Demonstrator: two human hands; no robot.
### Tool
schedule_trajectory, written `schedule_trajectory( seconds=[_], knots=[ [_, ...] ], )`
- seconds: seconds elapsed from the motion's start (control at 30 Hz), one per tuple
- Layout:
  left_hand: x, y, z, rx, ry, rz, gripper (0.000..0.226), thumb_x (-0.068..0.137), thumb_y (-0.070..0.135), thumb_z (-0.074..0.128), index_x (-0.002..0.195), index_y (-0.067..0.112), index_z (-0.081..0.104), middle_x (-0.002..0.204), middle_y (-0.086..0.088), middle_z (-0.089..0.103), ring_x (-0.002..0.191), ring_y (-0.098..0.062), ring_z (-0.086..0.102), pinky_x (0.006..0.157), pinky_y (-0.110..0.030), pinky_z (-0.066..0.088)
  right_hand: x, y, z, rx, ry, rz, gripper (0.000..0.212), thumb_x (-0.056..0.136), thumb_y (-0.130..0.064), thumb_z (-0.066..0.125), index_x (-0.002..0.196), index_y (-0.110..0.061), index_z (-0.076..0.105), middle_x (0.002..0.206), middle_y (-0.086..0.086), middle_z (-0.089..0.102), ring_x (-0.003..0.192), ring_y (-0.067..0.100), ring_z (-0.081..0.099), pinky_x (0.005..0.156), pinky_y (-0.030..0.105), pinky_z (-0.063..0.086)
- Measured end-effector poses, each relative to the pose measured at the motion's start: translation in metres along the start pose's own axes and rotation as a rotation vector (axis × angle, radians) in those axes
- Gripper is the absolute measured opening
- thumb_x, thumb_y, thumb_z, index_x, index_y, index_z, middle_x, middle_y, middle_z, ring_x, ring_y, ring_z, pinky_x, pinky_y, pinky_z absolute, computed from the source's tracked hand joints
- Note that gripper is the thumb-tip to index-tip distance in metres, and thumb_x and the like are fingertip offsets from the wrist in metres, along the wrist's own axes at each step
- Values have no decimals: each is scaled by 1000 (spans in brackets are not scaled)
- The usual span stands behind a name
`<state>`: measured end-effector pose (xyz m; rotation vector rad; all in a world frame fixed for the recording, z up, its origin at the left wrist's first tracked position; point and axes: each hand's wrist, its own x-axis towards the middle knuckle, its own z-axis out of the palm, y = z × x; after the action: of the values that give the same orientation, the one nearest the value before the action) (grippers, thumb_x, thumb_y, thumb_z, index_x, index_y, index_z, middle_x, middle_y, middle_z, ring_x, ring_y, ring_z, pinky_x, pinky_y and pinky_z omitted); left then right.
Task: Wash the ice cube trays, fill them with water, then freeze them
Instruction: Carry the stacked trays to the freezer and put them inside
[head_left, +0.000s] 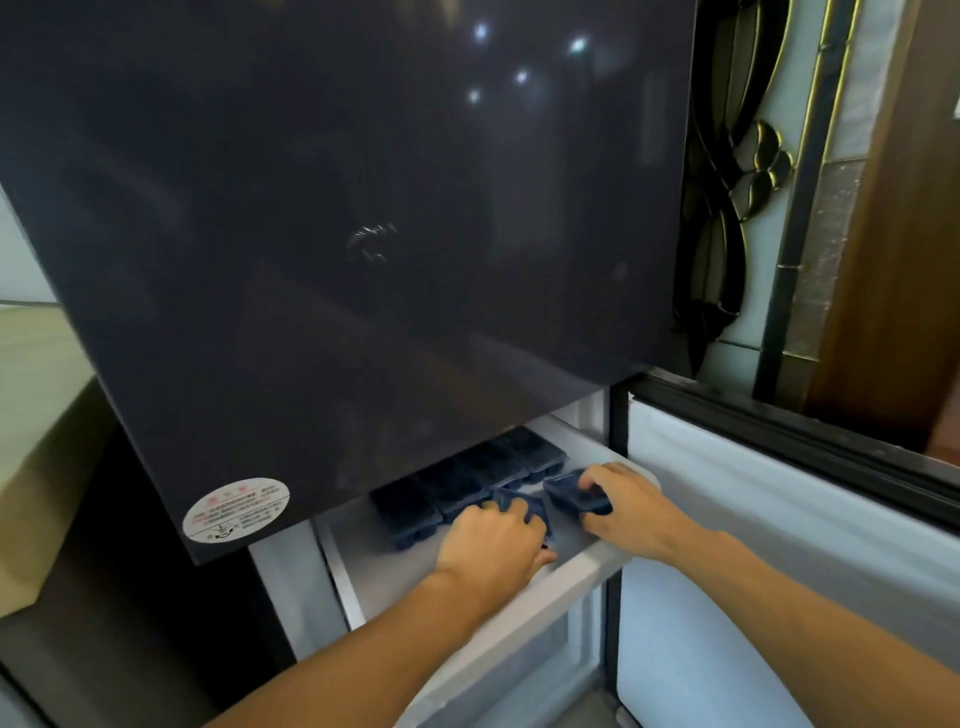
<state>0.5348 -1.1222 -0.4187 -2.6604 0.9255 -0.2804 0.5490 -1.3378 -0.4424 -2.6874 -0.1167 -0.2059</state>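
Note:
A white freezer drawer is pulled out below the dark fridge door. Several dark blue ice cube trays lie in a row along its back. My left hand reaches into the drawer and grips a small blue tray near the middle. To the right of it, my right hand holds another small blue tray, with fingers over its top and thumb under its near edge. Whether the trays hold water is hidden.
The dark glossy upper fridge door hangs over the drawer's back half. The open freezer door stands at the right with a white inner liner. A beige counter is at the left.

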Motion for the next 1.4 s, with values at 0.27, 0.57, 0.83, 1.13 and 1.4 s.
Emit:
schedule_trajectory(
  seconds=[0.27, 0.57, 0.83, 1.13, 1.4],
  knots=[
    [9, 5, 8, -442, 12, -148, 41, 92, 50, 61, 121, 22, 64, 125, -5, 56, 103, -27, 61, 80, -37, 47, 13, -16, -9, -250, -133, 37, 35, 83, -30, 67, 117, -23, 63, 115, 1, 67, 104, 23, 60, 81, 29, 46],
    [20, 11, 4, -848, -67, -282, 10, 88, 17, 69, 95, 14, 75, 118, -10, 65, 102, -23, 64, 88, -33, 54, 13, -29, -14, -485, -223, 70, 31, 91, -22, 55, 121, -21, 64, 123, 7, 66, 120, 30, 57, 95, 37, 50],
    [7, 9, 6, -933, -67, -186, 25, 98, 25, 63, 120, 19, 72, 124, 1, 68, 99, -8, 61, 91, -23, 49, -22, -30, -25, -267, -45, 18, 23, 98, -18, 54, 90, -18, 76, 101, 4, 69, 92, 19, 63, 86, 32, 55],
    [-31, 18, -7, -767, 32, -133, 34, 95, 40, 65, 126, 26, 61, 132, 4, 51, 109, -14, 57, 97, -32, 50, -96, -32, 1, -204, 189, -75, 27, 101, -40, 56, 119, -23, 65, 116, -7, 60, 98, 7, 51, 82, 17, 39],
    [-85, 16, 4, -423, 145, 5, 46, 98, 17, 58, 142, 20, 44, 142, -4, 40, 123, -24, 47, 98, -37, 46, -97, -58, 32, -90, 67, 24, 48, 93, -55, 66, 127, -28, 47, 121, -3, 66, 97, 14, 64, 80, 25, 52]
  ],
)
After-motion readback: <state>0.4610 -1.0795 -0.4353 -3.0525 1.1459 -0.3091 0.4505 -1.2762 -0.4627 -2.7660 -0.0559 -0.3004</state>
